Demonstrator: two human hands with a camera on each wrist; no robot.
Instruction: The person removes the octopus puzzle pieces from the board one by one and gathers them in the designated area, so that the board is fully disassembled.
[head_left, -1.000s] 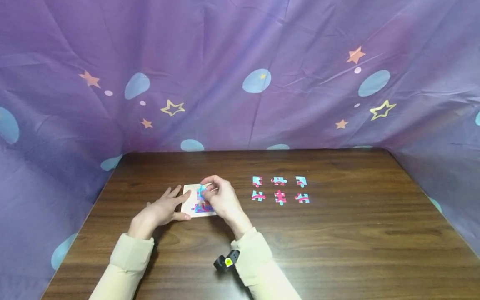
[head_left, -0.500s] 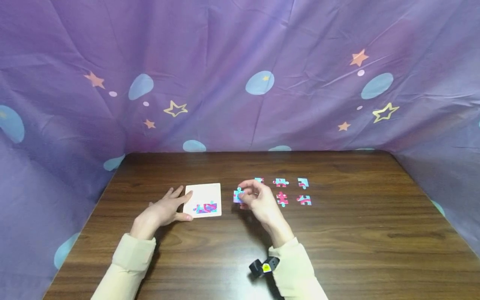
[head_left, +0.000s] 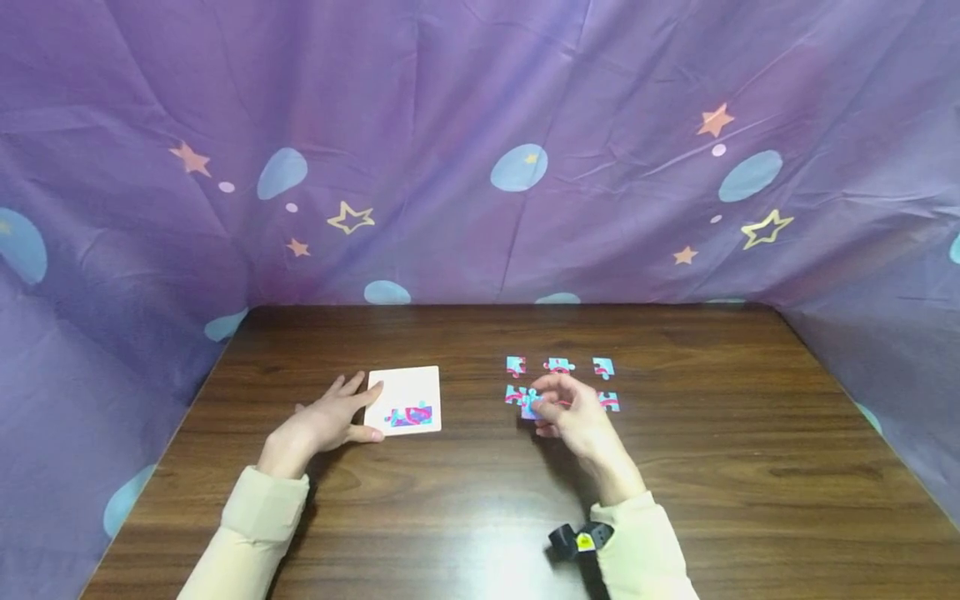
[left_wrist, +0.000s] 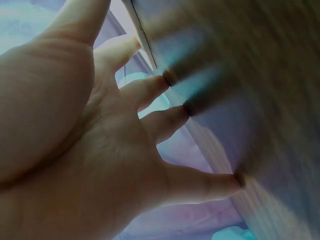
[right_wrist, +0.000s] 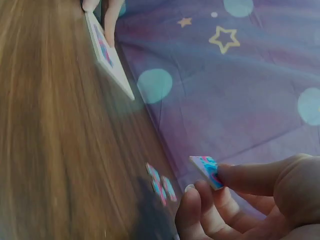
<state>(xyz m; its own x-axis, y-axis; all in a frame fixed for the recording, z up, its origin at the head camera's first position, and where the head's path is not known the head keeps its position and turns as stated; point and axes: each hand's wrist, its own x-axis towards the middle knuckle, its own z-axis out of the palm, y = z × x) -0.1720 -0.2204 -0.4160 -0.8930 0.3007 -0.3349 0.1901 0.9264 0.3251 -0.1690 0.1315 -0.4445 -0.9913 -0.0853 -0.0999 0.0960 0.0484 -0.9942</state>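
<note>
My right hand [head_left: 573, 412] pinches a blue and purple jigsaw piece [right_wrist: 209, 170] between thumb and fingers, above the near row of loose pieces. To the left, a square white puzzle board [head_left: 405, 385] lies on the table, with joined purple, blue and pink pieces [head_left: 411, 416] along its near edge. My left hand [head_left: 322, 423] rests at the board's left side with fingers spread, thumb and index finger on its edge. In the left wrist view, the other fingertips [left_wrist: 187, 109] touch the tabletop.
Loose pink and blue jigsaw pieces [head_left: 558, 365] lie in two rows right of the board; my right hand covers part of the near row. The wooden table [head_left: 465, 492] ends at a purple curtain [head_left: 450, 167]. A black wrist camera [head_left: 579, 540] sits at my right sleeve.
My right hand has lifted the jigsaw piece from the board's upper area and carried it right, over the loose pieces. The left hand has stayed at the board.
</note>
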